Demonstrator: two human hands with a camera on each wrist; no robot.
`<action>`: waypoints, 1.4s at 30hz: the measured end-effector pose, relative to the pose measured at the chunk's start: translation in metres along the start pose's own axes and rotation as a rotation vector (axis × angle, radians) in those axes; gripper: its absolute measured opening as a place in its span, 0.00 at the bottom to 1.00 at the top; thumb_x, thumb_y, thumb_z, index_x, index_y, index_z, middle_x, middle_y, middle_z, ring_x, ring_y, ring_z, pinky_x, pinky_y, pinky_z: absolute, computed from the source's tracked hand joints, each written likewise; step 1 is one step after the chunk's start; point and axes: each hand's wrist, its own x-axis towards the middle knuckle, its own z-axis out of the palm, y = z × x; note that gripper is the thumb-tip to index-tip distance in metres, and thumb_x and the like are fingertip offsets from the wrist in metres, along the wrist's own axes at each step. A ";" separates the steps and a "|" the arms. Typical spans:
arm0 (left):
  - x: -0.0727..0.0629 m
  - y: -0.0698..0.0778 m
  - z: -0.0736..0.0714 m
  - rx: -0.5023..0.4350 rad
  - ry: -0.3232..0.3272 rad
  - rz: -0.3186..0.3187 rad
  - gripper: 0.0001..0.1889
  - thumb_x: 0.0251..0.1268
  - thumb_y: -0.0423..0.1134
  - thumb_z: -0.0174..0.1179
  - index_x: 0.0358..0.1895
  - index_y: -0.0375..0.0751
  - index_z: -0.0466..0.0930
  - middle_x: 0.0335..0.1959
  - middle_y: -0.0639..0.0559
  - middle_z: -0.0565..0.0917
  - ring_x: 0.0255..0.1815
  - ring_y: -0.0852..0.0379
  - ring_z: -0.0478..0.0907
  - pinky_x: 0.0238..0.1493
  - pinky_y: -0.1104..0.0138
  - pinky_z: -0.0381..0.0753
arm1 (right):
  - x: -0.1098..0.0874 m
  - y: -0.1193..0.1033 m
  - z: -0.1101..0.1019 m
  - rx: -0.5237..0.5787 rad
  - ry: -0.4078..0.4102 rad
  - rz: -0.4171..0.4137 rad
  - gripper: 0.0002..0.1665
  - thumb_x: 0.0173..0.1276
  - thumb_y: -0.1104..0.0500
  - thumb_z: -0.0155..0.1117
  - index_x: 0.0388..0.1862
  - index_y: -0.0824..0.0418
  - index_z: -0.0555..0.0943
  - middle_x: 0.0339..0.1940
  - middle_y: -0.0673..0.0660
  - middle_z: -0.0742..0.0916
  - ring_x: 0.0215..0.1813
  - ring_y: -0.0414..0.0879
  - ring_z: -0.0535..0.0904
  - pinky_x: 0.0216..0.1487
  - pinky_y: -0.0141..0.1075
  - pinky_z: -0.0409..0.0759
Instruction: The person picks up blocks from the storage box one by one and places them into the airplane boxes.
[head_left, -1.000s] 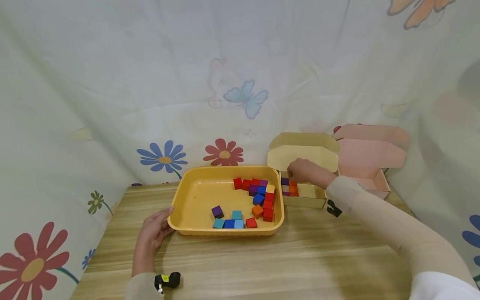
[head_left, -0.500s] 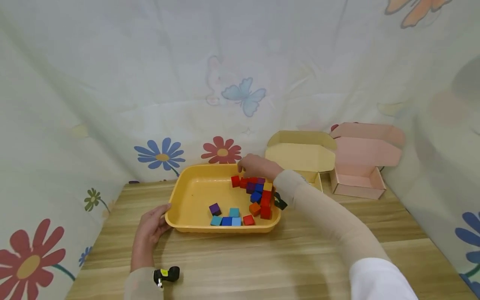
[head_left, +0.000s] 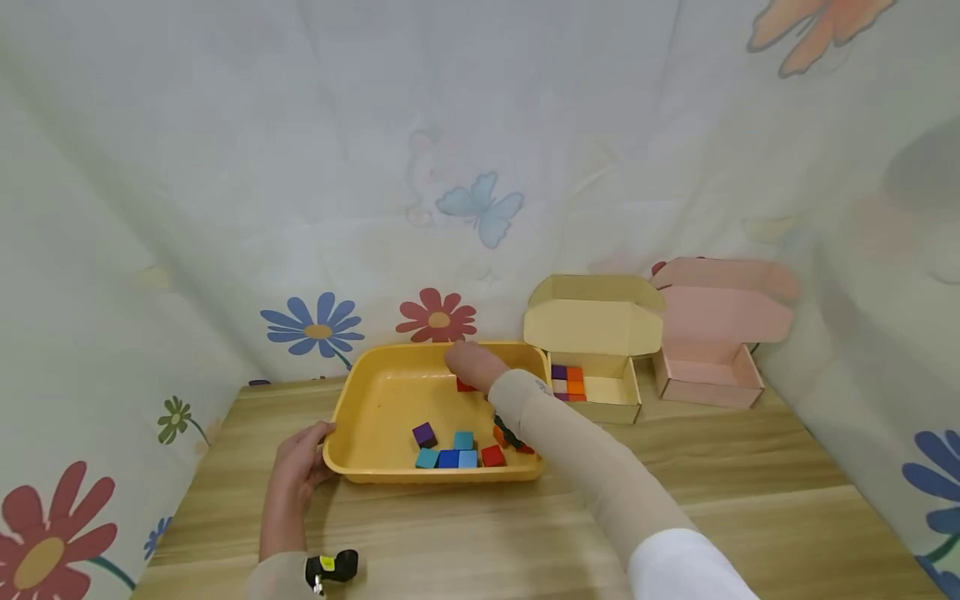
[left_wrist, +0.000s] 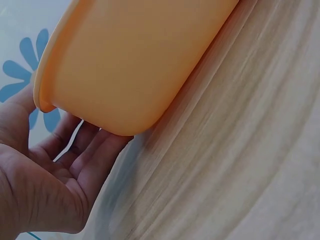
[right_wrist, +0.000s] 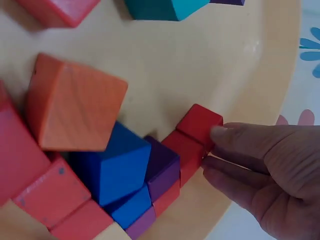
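A yellow plastic tray (head_left: pixel 378 408) stands on the table with coloured cubes inside. My left hand (head_left: pixel 300 458) holds its left corner, thumb at the rim and fingers against the outer wall in the left wrist view. Over the tray's far side, my right hand (head_left: pixel 475 364) pinches a red cube (right_wrist: pixel 199 124) between thumb and fingers. That cube touches a row with another red cube (right_wrist: pixel 182 150), a purple cube (right_wrist: pixel 162 167) and a blue cube (right_wrist: pixel 117 167). An orange cube (right_wrist: pixel 75 102) lies nearby. In the head view, the right hand and sleeve hide part of the row.
Right of the tray, an open pale-yellow box (head_left: pixel 607 412) contains several purple, orange and pale cubes at its left end. An open pink box (head_left: pixel 708 392) stands farther right. Loose cubes, including a purple cube (head_left: pixel 424 434), lie near the tray's front. A printed curtain (head_left: pixel 480 108) hangs behind.
My right hand has moved left from the pale-yellow box, over the tray's far rim, and down to the red cube. My left hand has stayed on the tray.
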 end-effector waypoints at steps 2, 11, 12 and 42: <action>-0.002 -0.002 -0.002 -0.003 0.015 0.000 0.29 0.71 0.44 0.62 0.67 0.30 0.68 0.40 0.56 0.81 0.35 0.63 0.85 0.38 0.65 0.87 | 0.002 -0.005 0.002 -0.023 0.012 0.000 0.06 0.77 0.63 0.61 0.45 0.59 0.85 0.31 0.53 0.83 0.36 0.46 0.80 0.41 0.30 0.78; -0.003 -0.006 -0.002 -0.006 0.004 0.004 0.31 0.71 0.44 0.62 0.69 0.28 0.66 0.41 0.52 0.83 0.37 0.61 0.85 0.38 0.65 0.86 | 0.008 -0.006 0.009 0.011 0.059 0.072 0.10 0.72 0.58 0.69 0.50 0.57 0.84 0.38 0.53 0.85 0.41 0.47 0.80 0.47 0.31 0.80; -0.003 -0.006 -0.001 -0.009 0.009 0.005 0.31 0.71 0.44 0.62 0.69 0.28 0.65 0.41 0.51 0.83 0.37 0.61 0.85 0.38 0.65 0.87 | 0.008 -0.005 0.009 0.022 0.066 0.076 0.11 0.72 0.58 0.69 0.51 0.57 0.84 0.38 0.53 0.85 0.41 0.47 0.80 0.48 0.31 0.80; 0.004 0.012 -0.009 0.026 -0.059 0.011 0.36 0.74 0.42 0.61 0.78 0.33 0.58 0.42 0.54 0.88 0.40 0.62 0.84 0.41 0.65 0.86 | -0.018 0.021 -0.052 0.121 0.018 -0.148 0.11 0.65 0.64 0.75 0.46 0.57 0.85 0.36 0.51 0.84 0.42 0.47 0.77 0.47 0.32 0.80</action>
